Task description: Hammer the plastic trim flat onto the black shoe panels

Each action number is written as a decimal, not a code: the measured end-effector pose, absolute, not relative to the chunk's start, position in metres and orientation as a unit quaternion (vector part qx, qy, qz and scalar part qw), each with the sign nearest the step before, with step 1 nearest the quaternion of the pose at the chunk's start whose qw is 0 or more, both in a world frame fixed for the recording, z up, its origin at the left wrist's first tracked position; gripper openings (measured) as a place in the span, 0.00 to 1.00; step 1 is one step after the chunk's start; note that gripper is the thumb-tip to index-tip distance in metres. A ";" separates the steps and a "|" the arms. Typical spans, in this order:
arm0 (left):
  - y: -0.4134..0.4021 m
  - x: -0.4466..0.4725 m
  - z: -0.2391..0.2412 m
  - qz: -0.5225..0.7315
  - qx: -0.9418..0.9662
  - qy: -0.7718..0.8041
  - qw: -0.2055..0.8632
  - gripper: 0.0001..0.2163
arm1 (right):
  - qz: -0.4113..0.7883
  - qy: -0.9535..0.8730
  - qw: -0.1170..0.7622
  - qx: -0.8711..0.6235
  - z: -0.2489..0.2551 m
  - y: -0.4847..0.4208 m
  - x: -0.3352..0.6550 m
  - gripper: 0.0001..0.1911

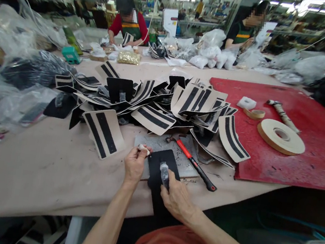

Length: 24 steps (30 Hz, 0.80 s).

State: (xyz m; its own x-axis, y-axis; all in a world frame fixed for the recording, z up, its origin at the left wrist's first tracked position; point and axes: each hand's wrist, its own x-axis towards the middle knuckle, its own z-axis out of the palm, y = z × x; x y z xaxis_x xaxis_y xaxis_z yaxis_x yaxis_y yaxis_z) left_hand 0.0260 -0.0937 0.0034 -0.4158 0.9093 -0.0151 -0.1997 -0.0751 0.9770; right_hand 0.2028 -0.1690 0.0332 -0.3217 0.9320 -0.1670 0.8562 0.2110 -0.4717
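A black cut piece (160, 166) lies over a grey slab (159, 144) at the table's near edge. My right hand (177, 199) is closed on a small clear plastic piece (164, 174) and holds it against the black piece. My left hand (135, 162) is closed in a pinch on a small whitish bit (144, 148) just left of the black piece. A red-handled hammer (194, 164) lies to the right of the slab.
A heap of tan-and-black striped cut pieces (159, 105) fills the table's middle. A red mat (301, 134) at right holds a tape roll (281, 136) and another hammer (282, 114). Plastic bags (19, 76) crowd the left. Two other people work at the far end.
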 end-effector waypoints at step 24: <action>-0.081 0.052 -0.010 0.498 0.516 0.585 0.379 0.10 | 0.080 -0.749 0.045 -0.656 0.047 -0.082 0.280 0.12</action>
State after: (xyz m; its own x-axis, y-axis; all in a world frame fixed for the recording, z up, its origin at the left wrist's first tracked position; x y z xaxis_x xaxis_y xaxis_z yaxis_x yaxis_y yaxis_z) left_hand 0.0516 -0.0813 -0.0098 -0.1794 0.9812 0.0707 0.2255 -0.0289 0.9738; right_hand 0.2804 -0.0817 0.0472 -0.1341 0.9903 -0.0375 0.9760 0.1255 -0.1778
